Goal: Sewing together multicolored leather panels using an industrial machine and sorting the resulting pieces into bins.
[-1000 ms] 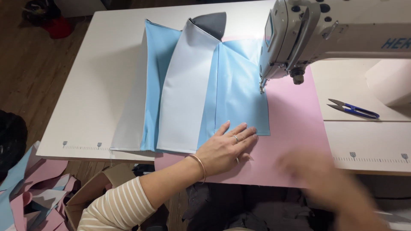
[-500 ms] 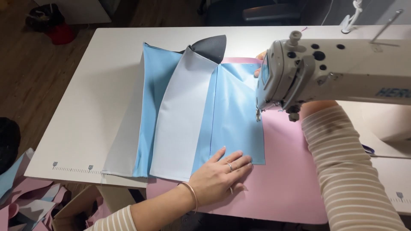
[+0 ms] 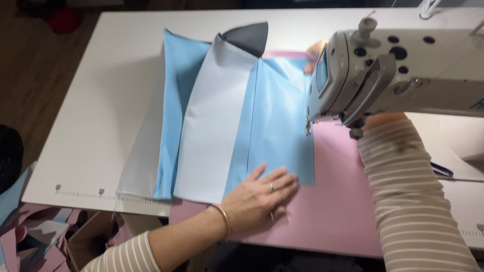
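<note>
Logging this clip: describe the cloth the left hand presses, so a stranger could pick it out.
Start at the sewing machine on the white table. Under its needle lies the pink sheet; on it, the blue cloth, pinned at its near corner by the left hand. Only it has grey folded panels.

To the left of your left hand (image 3: 257, 199), a broad white rectangular worktable (image 3: 101, 116) stretches away, with a faint printed ruler strip (image 3: 80, 192) along its near edge. Beyond the table's left side you see a dark brown wooden floor (image 3: 35, 75). Below and left of that hand, an open brown cardboard box (image 3: 88, 242) sits on the floor among pink and blue fabric offcuts (image 3: 25, 236). Even, soft light falls across the tabletop.
</note>
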